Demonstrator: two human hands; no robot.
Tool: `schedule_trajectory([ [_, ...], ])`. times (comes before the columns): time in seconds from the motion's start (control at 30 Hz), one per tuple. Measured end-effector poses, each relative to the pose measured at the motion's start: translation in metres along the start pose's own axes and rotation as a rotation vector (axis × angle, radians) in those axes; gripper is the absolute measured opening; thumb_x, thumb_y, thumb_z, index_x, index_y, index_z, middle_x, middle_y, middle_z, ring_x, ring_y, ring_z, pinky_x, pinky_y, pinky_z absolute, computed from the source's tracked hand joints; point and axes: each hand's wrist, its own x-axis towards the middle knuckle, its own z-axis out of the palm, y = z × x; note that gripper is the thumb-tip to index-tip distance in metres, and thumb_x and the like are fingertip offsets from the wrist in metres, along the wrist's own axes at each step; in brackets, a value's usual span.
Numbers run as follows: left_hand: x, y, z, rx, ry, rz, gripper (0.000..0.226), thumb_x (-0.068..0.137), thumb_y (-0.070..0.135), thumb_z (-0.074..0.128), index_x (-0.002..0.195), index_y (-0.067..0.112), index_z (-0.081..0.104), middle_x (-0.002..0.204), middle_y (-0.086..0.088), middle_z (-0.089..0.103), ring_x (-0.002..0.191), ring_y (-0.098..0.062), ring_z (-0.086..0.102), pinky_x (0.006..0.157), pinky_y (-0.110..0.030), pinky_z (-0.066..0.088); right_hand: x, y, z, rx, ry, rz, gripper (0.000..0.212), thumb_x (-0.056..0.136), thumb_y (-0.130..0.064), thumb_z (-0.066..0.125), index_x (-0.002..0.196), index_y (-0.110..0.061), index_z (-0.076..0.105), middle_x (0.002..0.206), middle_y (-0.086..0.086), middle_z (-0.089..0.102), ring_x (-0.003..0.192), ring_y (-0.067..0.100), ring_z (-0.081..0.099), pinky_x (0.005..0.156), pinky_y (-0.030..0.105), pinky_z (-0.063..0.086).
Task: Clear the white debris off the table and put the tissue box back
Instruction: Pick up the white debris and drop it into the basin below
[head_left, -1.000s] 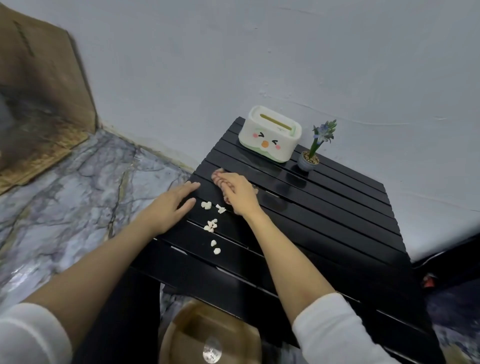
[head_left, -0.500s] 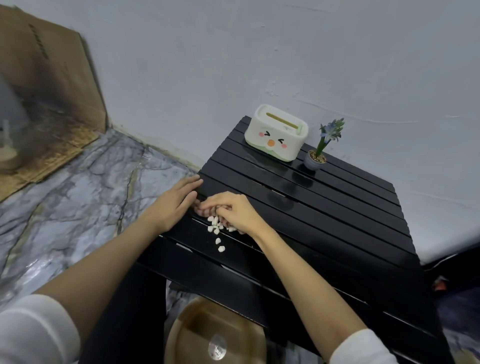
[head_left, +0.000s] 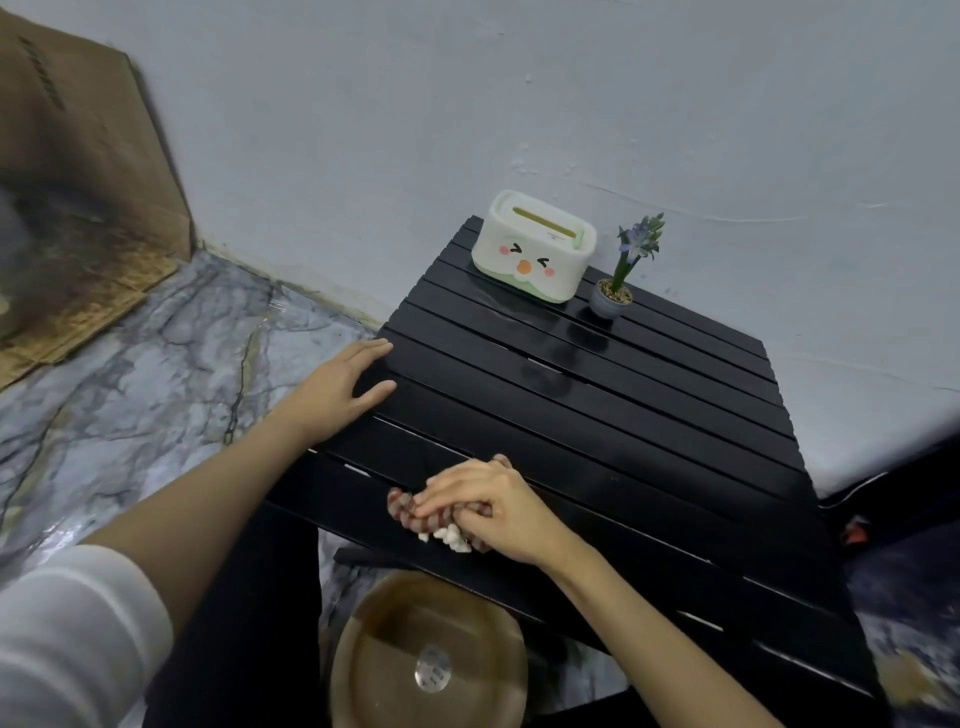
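A small pile of white debris (head_left: 450, 536) lies at the near edge of the black slatted table (head_left: 623, 415), just under my right hand (head_left: 498, 506). That hand is closed over a reddish patterned cloth (head_left: 402, 508) pressed on the table top. My left hand (head_left: 337, 395) rests flat on the table's left edge, fingers apart, holding nothing. The white tissue box (head_left: 535, 244) with a cartoon face stands upright at the table's far corner, against the wall.
A small potted blue flower (head_left: 615, 291) stands right of the tissue box. A round brown bin (head_left: 431, 654) sits on the floor below the table's near edge. Stained cardboard (head_left: 78, 182) leans at the left wall. The floor is marble.
My right hand has slid with the cloth toward the table's near edge, pushing the white debris along into a pile. My left hand has stayed on the left edge.
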Motion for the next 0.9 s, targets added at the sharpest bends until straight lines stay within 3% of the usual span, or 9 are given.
schedule_trajectory([
  [0.1, -0.001, 0.0, -0.001, 0.0, -0.007, -0.014, 0.051, 0.087, 0.029, 0.049, 0.134, 0.015, 0.036, 0.145, -0.006, 0.037, 0.132, -0.021, 0.037, 0.109, -0.03, 0.026, -0.02, -0.003, 0.005, -0.011, 0.006, 0.011, 0.037, 0.069, -0.005, 0.045, 0.092, -0.009, 0.074, 0.099, 0.008, 0.074, 0.103, -0.02, 0.045, 0.096, 0.005, 0.031],
  [0.27, -0.003, 0.004, -0.003, -0.001, -0.013, -0.025, 0.05, 0.088, 0.028, 0.048, 0.134, 0.014, 0.036, 0.145, -0.008, 0.037, 0.132, -0.022, 0.037, 0.11, -0.031, 0.027, -0.062, -0.006, 0.011, -0.061, -0.055, 0.032, 0.035, 0.073, -0.007, 0.048, 0.098, -0.014, 0.072, 0.105, 0.002, 0.072, 0.11, -0.004, 0.048, 0.102, 0.018, 0.033],
  [0.43, -0.005, 0.01, -0.005, 0.023, -0.036, -0.015, 0.048, 0.089, 0.023, 0.046, 0.134, 0.009, 0.035, 0.146, -0.011, 0.036, 0.133, -0.023, 0.035, 0.111, -0.03, 0.024, -0.094, -0.022, 0.016, -0.077, -0.107, 0.026, 0.039, 0.075, -0.004, 0.047, 0.102, -0.019, 0.07, 0.108, -0.007, 0.07, 0.109, 0.0, 0.051, 0.1, 0.012, 0.03],
  [0.53, -0.006, 0.011, -0.005, 0.031, -0.048, -0.021, 0.047, 0.09, 0.02, 0.044, 0.135, 0.008, 0.033, 0.146, -0.013, 0.034, 0.134, -0.024, 0.034, 0.111, -0.03, 0.022, -0.106, -0.024, -0.001, 0.033, 0.154, 0.16, 0.045, 0.075, -0.006, 0.047, 0.105, -0.035, 0.066, 0.11, -0.022, 0.066, 0.109, 0.0, 0.054, 0.096, 0.014, 0.038],
  [0.6, -0.007, 0.011, -0.005, 0.021, -0.059, -0.032, 0.047, 0.091, 0.019, 0.043, 0.135, 0.008, 0.031, 0.147, -0.013, 0.032, 0.134, -0.025, 0.033, 0.112, -0.032, 0.022, -0.117, -0.02, -0.02, 0.124, 0.424, 0.291, 0.047, 0.083, -0.001, 0.049, 0.102, -0.04, 0.067, 0.111, -0.012, 0.065, 0.096, -0.003, 0.06, 0.083, 0.01, 0.045],
  [0.73, -0.013, 0.014, -0.002, 0.005, -0.082, -0.053, 0.051, 0.09, 0.022, 0.043, 0.137, 0.009, 0.027, 0.148, -0.011, 0.027, 0.137, -0.023, 0.028, 0.113, -0.032, 0.02, -0.166, 0.018, -0.074, -0.009, 0.849, 0.61, 0.029, 0.09, -0.004, 0.048, 0.11, -0.017, 0.066, 0.111, 0.009, 0.064, 0.067, -0.003, 0.062, 0.06, 0.003, 0.046],
  [0.8, -0.017, 0.014, -0.001, -0.002, -0.081, -0.055, 0.054, 0.089, 0.026, 0.045, 0.138, 0.011, 0.026, 0.149, -0.01, 0.026, 0.137, -0.022, 0.027, 0.113, -0.033, 0.02, -0.191, 0.045, -0.086, -0.239, 0.88, 0.821, 0.035, 0.086, -0.027, 0.046, 0.114, -0.017, 0.063, 0.114, 0.013, 0.064, 0.087, 0.017, 0.064, 0.077, 0.017, 0.048],
  [0.83, -0.018, 0.014, -0.001, -0.005, -0.073, -0.056, 0.055, 0.089, 0.027, 0.046, 0.138, 0.011, 0.026, 0.149, -0.01, 0.027, 0.137, -0.022, 0.028, 0.114, -0.034, 0.021, -0.196, 0.056, -0.084, -0.36, 0.886, 0.92, 0.041, 0.084, -0.03, 0.043, 0.117, -0.014, 0.061, 0.118, 0.017, 0.062, 0.099, 0.029, 0.059, 0.087, 0.033, 0.047],
  [0.9, -0.021, 0.015, 0.0, -0.013, -0.05, -0.058, 0.056, 0.088, 0.027, 0.047, 0.137, 0.011, 0.027, 0.147, -0.01, 0.03, 0.136, -0.023, 0.03, 0.113, -0.035, 0.023, -0.188, 0.067, -0.073, -0.501, 0.958, 1.047, 0.038, 0.087, -0.02, 0.044, 0.12, -0.006, 0.057, 0.121, 0.026, 0.057, 0.107, 0.043, 0.05, 0.09, 0.052, 0.041],
])
